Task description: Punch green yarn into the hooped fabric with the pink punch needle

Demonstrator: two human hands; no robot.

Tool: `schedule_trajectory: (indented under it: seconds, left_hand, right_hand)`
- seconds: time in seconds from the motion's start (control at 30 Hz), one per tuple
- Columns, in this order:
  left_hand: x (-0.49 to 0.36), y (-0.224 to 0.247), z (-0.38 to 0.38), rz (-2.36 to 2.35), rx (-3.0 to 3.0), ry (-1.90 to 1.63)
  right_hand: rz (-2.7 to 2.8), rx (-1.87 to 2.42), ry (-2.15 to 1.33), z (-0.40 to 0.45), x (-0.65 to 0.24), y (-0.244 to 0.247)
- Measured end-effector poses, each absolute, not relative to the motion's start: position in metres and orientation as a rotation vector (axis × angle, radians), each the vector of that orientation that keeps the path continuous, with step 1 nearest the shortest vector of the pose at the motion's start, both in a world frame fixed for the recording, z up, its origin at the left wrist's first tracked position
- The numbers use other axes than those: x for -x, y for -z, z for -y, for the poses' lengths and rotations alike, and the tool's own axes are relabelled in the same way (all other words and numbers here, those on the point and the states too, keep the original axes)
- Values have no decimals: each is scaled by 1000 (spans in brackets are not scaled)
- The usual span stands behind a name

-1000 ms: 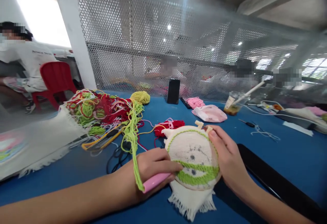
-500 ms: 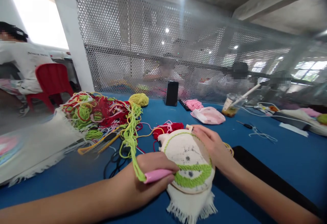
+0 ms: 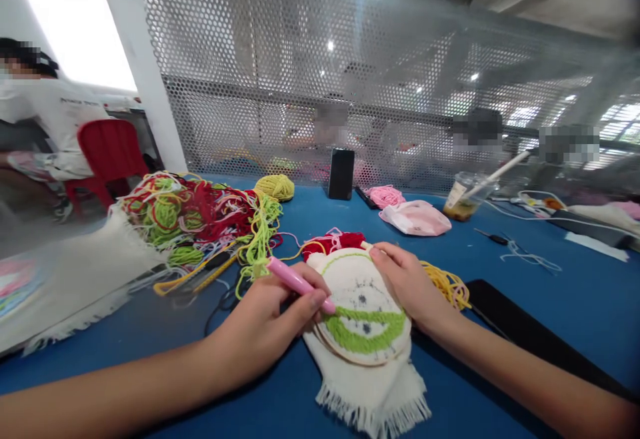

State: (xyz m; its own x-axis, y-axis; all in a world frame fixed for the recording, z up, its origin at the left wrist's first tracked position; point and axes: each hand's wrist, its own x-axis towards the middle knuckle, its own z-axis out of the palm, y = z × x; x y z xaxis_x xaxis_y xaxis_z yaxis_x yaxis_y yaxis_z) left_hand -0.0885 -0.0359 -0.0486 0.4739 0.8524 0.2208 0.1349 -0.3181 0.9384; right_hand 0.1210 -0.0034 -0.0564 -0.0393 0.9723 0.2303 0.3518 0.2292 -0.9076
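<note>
Swung upward, pink punch needle (image 3: pixel 296 284), gripped in closed left hand (image 3: pixel 265 312), tip over embroidery hoop (image 3: pixel 361 361), right hand (image 3: pixel 410 285) clasping its far edge, yellow yarn (image 3: pixel 445 284) just right

My punch needle (image 3: pixel 299 285) was a glossy candy pink. The cream cloth stretched in my light wooden hoop (image 3: pixel 363 309) carried a lime-green crescent band, a thin green outline along its upper edge, and small dark grey specks at its centre. The fringed cloth (image 3: pixel 367 392) beneath it was the same cream. The counter (image 3: pixel 575 305) was deep blue. To my left lay a tangle of red, lime, white and yellow yarn (image 3: pixel 185 219), beside a mustard-yellow yarn ball (image 3: pixel 274 187). Red yarn (image 3: pixel 333 242) and golden-yellow yarn (image 3: pixel 445 284) lay near the hoop, and a pink yarn bundle (image 3: pixel 384 196) sat by a pale pink pouch (image 3: pixel 415 219). The chair (image 3: pixel 113 152) behind was red.
</note>
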Motion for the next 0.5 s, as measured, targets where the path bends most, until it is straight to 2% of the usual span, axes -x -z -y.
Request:
schedule_trajectory:
  seconds: [0.5]
  left_hand:
    - [95, 47, 38, -1000, -1817, -1119]
  right_hand:
    - [1615, 1310, -713, -1, -126, 60]
